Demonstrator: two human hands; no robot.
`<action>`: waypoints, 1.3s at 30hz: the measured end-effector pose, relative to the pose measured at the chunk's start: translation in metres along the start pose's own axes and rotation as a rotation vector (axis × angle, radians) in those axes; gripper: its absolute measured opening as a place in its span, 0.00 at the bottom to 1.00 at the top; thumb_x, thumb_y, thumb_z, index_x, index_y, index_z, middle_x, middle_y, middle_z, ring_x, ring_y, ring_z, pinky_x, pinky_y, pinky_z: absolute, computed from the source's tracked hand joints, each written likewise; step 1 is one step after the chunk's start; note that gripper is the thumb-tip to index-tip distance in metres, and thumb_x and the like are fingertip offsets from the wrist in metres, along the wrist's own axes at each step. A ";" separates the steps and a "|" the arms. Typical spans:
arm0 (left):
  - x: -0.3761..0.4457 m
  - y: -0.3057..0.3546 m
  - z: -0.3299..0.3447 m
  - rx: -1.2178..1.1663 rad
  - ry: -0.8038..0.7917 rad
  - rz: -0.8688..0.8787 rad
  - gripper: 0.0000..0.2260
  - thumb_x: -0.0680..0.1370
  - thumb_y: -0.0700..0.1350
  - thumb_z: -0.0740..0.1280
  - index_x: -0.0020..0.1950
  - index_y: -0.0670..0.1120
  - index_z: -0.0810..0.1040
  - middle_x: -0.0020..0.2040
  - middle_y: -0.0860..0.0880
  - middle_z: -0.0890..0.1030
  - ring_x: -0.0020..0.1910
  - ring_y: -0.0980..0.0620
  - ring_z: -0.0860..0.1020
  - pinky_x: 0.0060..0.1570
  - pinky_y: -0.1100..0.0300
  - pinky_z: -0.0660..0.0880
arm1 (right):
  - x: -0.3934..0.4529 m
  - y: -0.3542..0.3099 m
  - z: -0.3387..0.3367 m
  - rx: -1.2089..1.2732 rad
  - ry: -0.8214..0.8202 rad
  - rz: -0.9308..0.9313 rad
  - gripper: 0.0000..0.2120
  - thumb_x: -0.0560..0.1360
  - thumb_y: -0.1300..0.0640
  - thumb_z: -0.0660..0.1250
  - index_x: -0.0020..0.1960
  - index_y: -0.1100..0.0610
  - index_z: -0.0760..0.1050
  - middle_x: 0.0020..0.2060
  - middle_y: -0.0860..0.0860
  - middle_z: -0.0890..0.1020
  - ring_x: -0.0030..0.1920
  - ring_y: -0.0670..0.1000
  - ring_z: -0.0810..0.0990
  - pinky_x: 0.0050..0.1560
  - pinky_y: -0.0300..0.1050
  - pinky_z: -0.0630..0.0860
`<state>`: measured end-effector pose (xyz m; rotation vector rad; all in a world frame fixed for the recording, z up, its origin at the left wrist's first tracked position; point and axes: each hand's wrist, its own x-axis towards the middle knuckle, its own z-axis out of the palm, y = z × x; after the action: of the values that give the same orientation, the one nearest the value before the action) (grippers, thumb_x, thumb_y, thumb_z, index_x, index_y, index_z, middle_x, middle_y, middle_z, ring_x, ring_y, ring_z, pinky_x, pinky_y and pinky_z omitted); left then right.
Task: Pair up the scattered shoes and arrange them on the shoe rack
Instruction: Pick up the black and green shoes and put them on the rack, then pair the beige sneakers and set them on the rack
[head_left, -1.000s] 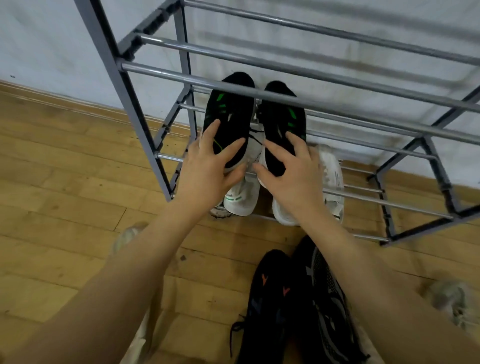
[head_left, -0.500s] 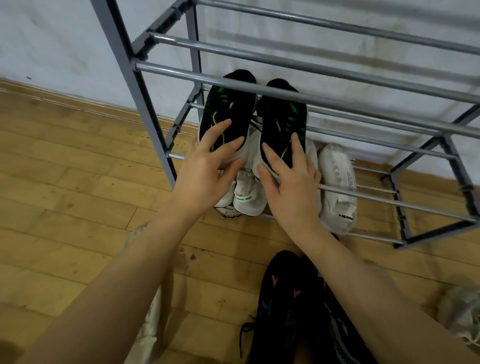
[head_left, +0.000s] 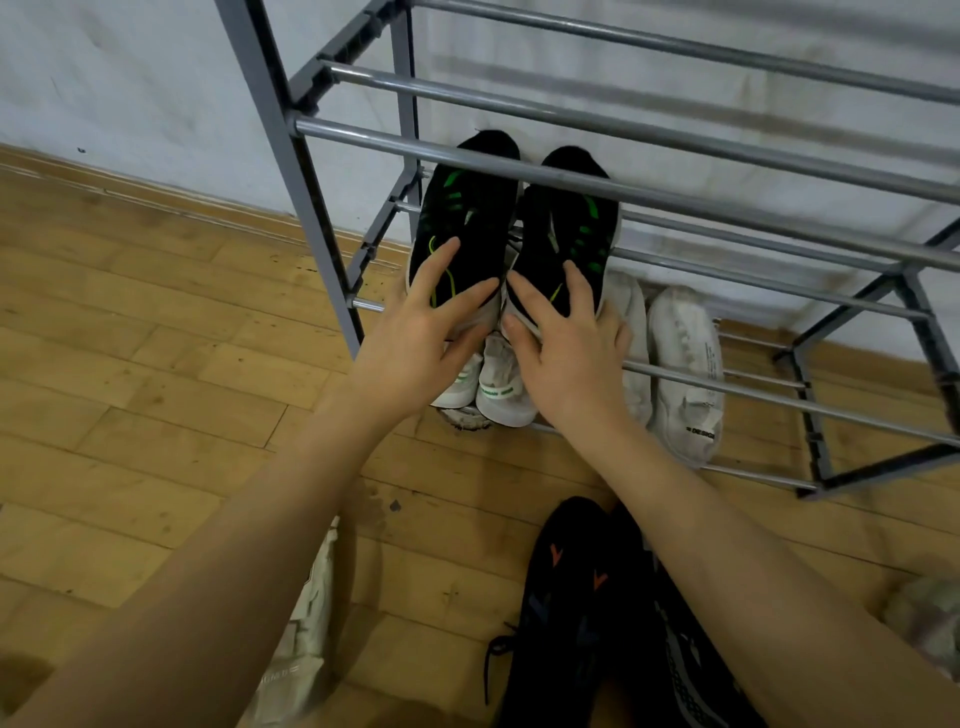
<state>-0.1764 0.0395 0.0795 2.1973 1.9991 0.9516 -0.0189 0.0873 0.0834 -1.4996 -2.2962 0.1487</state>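
Two black shoes with green marks, the left black shoe (head_left: 467, 208) and the right black shoe (head_left: 566, 223), lie side by side on the middle shelf of the grey metal shoe rack (head_left: 675, 195), toes toward the wall. My left hand (head_left: 415, 343) rests on the left shoe's heel with spread fingers. In the same way, my right hand (head_left: 571, 358) lies on the right shoe's heel. Neither hand is closed around a shoe. Below them, on the bottom shelf, sit white shoes with green tabs (head_left: 501, 389) and a white pair (head_left: 685, 364).
Two black shoes with orange marks (head_left: 571, 597) lie on the wooden floor between my forearms. A pale shoe (head_left: 311, 623) shows under my left arm, and a greyish shoe (head_left: 930, 613) sits at the right edge. A white wall stands behind the rack.
Both hands have slid back from the middle of the black shoes to their heels. The view has shifted a little; the shoes stay on the middle shelf.
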 end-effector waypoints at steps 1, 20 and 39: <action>0.000 0.001 -0.001 -0.004 -0.009 -0.006 0.20 0.77 0.54 0.59 0.68 0.52 0.71 0.75 0.42 0.59 0.67 0.33 0.65 0.50 0.41 0.76 | 0.000 0.001 -0.001 0.000 -0.016 -0.001 0.21 0.79 0.42 0.54 0.72 0.38 0.60 0.75 0.55 0.56 0.68 0.67 0.60 0.67 0.62 0.56; -0.002 0.007 -0.012 0.235 -0.089 -0.060 0.26 0.77 0.58 0.60 0.70 0.46 0.67 0.72 0.38 0.63 0.64 0.34 0.69 0.49 0.43 0.75 | -0.013 0.000 -0.007 -0.025 -0.010 -0.013 0.22 0.79 0.42 0.53 0.72 0.40 0.60 0.76 0.55 0.53 0.72 0.67 0.54 0.69 0.63 0.51; -0.206 -0.035 -0.122 0.220 -0.146 -0.542 0.20 0.77 0.55 0.56 0.61 0.46 0.76 0.63 0.44 0.75 0.61 0.40 0.73 0.57 0.46 0.71 | -0.110 -0.153 0.029 0.262 -0.255 -0.430 0.18 0.78 0.48 0.56 0.63 0.55 0.72 0.60 0.53 0.75 0.59 0.57 0.72 0.59 0.51 0.63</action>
<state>-0.2599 -0.1875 0.0788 1.5867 2.5159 0.5084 -0.1226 -0.0722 0.0729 -0.8771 -2.6165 0.5206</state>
